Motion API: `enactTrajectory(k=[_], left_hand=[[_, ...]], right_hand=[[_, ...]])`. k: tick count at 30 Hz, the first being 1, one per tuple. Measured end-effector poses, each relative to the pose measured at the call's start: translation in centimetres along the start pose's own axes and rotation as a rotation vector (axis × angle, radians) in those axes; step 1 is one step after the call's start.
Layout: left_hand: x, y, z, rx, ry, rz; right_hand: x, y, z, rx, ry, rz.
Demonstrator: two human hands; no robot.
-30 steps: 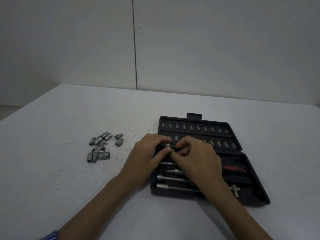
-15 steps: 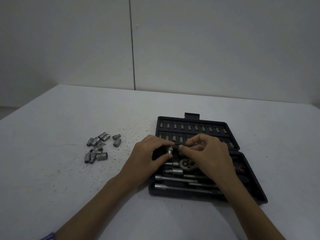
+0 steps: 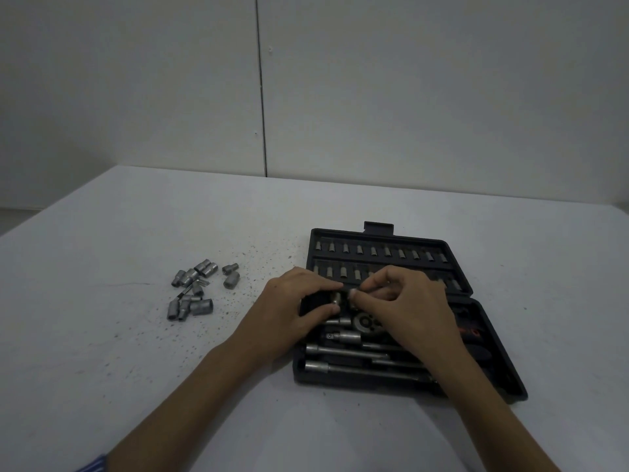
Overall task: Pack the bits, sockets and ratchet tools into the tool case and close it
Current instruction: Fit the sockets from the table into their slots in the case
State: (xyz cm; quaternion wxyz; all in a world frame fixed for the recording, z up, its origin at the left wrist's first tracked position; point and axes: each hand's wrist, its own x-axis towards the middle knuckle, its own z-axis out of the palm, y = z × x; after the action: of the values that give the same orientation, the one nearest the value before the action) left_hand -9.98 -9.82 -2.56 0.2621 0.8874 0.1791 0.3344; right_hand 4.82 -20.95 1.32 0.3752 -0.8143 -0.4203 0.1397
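Observation:
A black tool case (image 3: 490, 386) lies open on the grey table, its lid part (image 3: 377, 241) holding two rows of bits. In the near half lie extension bars (image 3: 343, 367) and a ratchet head (image 3: 365, 322). My left hand (image 3: 292, 310) pinches a small silver socket (image 3: 337, 298) between thumb and forefinger at the case's left end. My right hand (image 3: 405, 308) hovers over the middle of the case, its curled fingers touching the same socket from the right. A pile of several loose sockets (image 3: 194, 291) lies on the table to the left.
The table (image 3: 136, 352) carries dark specks between the pile and the case. A grey wall stands behind the far edge. A red-handled tool (image 3: 471, 332) shows at the right of the case, partly behind my right wrist.
My right hand has shifted right and up, uncovering the ratchet head and short adapters. Both hands still work the small socket at the case's left end.

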Motion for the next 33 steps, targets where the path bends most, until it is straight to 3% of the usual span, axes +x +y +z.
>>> enactTrajectory(k=[33], left_hand=[[-0.28, -0.17, 0.43, 0.048, -0.011, -0.013]], right_hand=[[-0.05, 0.25, 0.06, -0.107, -0.043, -0.090]])
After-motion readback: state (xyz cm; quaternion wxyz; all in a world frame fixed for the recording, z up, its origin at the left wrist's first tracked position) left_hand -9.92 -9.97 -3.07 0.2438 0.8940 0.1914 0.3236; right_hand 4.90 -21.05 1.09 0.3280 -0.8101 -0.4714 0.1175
